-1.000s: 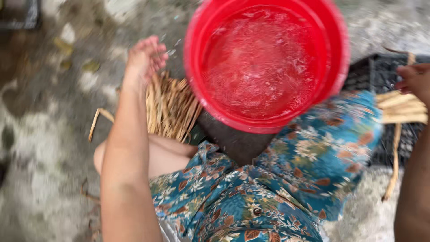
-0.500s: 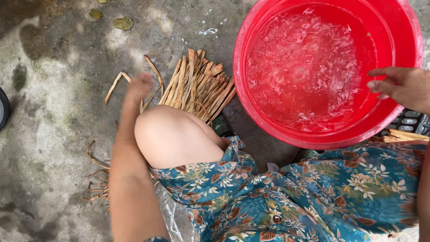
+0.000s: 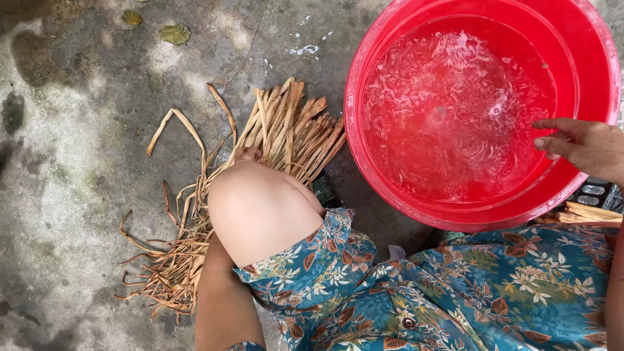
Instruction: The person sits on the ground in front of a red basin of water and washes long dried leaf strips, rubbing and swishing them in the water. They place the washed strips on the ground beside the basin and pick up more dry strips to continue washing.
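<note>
A: Where is the left hand?

B: Mostly hidden behind the bare knee. Only a few fingertips show past it, resting on the bundle of dry tan reed strips that lies on the wet grey concrete ground. Whether that hand grips the strips or only touches them, I cannot tell.

A: And the bundle itself?

B: It lies left of centre, its cut ends fanned toward the far side, just beside the left rim of the big round red plastic basin. Loose, curled strips trail from it toward the near left, alongside the forearm.

A: The right hand?

B: At the right edge, over the basin's right side, above the rippling water. Its fingers are stretched out and loosely together, pointing left, and it holds nothing.

A: Anything else about?

B: A blue floral-print garment covers the lap in the near part of the view. A few more tan strips lie on a dark crate at the right, just under that hand's wrist. Two fallen leaves sit on the concrete at the far left.
</note>
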